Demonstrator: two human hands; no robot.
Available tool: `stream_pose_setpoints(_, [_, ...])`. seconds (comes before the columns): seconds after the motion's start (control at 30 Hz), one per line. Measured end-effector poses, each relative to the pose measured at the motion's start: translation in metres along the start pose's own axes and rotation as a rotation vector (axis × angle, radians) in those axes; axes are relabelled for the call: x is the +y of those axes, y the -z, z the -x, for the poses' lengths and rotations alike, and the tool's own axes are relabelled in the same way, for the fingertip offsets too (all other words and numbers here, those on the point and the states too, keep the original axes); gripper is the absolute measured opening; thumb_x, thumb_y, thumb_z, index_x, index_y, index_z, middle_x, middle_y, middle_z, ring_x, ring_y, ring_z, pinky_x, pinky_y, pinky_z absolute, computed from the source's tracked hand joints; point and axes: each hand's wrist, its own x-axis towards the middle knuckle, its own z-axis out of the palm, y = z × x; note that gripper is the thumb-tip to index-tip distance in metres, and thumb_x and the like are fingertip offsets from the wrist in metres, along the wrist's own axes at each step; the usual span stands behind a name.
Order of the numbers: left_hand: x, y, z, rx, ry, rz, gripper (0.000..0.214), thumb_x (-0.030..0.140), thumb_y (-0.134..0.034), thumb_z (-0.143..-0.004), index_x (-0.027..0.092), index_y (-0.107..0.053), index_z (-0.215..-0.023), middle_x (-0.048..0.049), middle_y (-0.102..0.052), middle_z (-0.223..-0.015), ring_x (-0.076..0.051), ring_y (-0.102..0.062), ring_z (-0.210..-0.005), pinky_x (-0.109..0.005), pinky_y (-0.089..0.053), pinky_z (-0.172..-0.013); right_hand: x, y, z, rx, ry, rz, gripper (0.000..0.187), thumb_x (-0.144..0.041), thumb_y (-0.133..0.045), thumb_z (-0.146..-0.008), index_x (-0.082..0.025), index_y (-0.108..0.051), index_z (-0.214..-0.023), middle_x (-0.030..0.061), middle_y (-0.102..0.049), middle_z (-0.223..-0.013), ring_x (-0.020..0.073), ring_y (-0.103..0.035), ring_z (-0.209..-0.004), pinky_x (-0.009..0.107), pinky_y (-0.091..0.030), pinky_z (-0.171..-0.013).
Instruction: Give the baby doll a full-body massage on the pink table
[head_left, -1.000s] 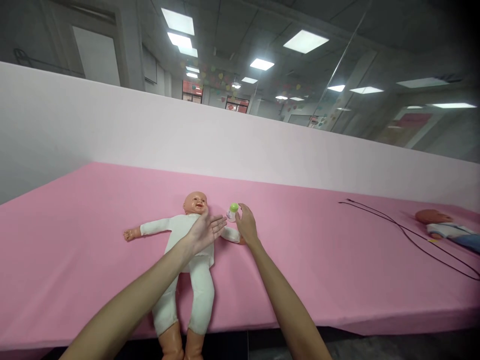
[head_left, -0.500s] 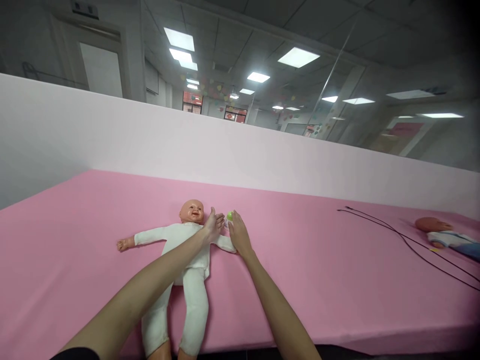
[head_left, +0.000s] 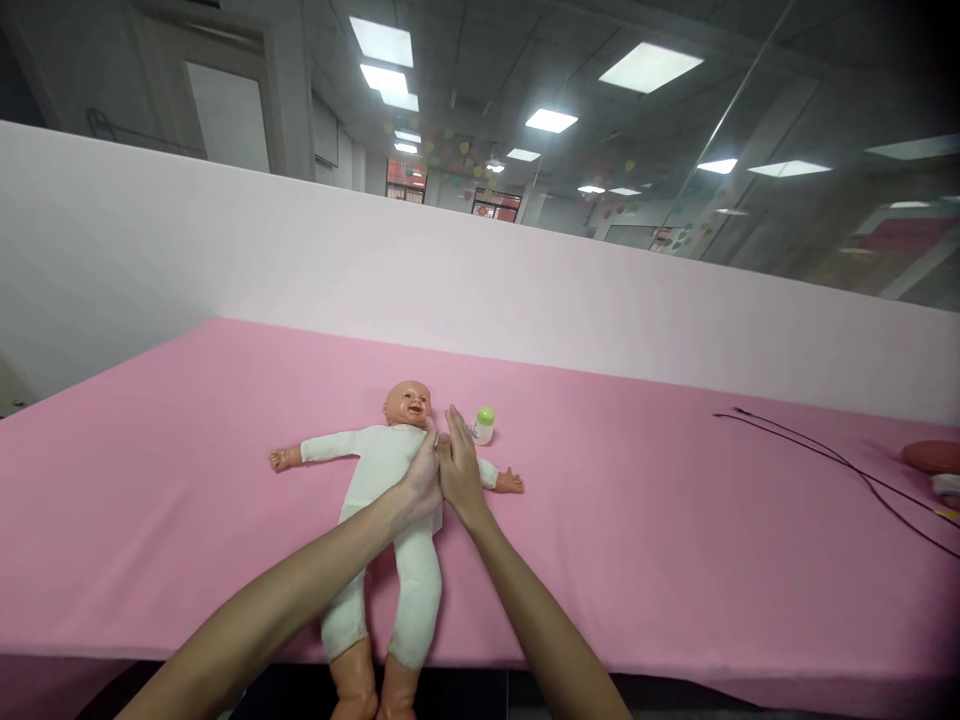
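A baby doll [head_left: 382,470] in a cream-white romper lies on its back on the pink-covered table [head_left: 225,560], its bare plastic head at the far end and its feet near the front edge. My left hand [head_left: 421,482] rests on the doll's chest, holding nothing that I can see. My right hand [head_left: 459,465] touches the side of my left hand and covers the upper part of the doll's arm. A small baby bottle [head_left: 484,426] with a green top stands upright beside the doll's head, just beyond my right fingertips.
A thin black cable [head_left: 840,462] lies across the pink cloth to the right. At the right edge, a second doll's head [head_left: 930,456] is partly in view. A pale pink-white panel [head_left: 480,290] rises behind the table, with glass partitions and a ceiling beyond.
My right hand has moved left from the bottle and now meets my left hand. My left hand has settled on the doll's chest. The bottle now stands in full view.
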Motion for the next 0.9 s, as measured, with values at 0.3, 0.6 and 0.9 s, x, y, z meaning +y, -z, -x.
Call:
stream_pose_setpoints(0.3, [-0.002, 0.014, 0.022, 0.067, -0.049, 0.176, 0.074, 0.078, -0.031, -0.096, 0.028, -0.057, -0.144, -0.0114, -0.068, -0.133, -0.03, -0.06, -0.132, -0.045, -0.046, -0.112, -0.044, -0.029, 0.049, -0.207, 0.093, 0.089, 0.08, -0.07, -0.03, -0.102, -0.019, -0.029, -0.163, 0.0087, -0.024, -0.171, 0.0273, -0.013, -0.16, 0.055, -0.013, -0.13])
stream_pose_setpoints(0.6, [0.04, 0.043, 0.049, -0.027, -0.103, -0.04, 0.089, 0.083, -0.026, -0.093, 0.017, -0.057, -0.144, -0.0181, -0.058, -0.148, -0.033, -0.045, -0.146, -0.046, -0.038, -0.119, -0.011, -0.023, 0.025, -0.226, -0.016, 0.063, 0.075, -0.065, -0.028, -0.104, -0.018, -0.03, -0.162, 0.0112, -0.029, -0.169, 0.0251, -0.023, -0.157, 0.051, -0.023, -0.128])
stream_pose_setpoints(0.9, [0.035, 0.102, 0.032, 0.147, -0.398, -1.375, 0.075, 0.062, -0.054, -0.094, 0.015, -0.048, -0.153, -0.0144, -0.027, -0.168, -0.028, -0.014, -0.159, -0.043, -0.003, -0.128, 0.025, -0.037, 0.021, -0.443, 0.088, 0.218, 0.064, -0.045, -0.037, -0.104, -0.014, -0.036, -0.159, 0.0123, -0.027, -0.169, 0.0255, -0.02, -0.158, 0.051, -0.014, -0.13])
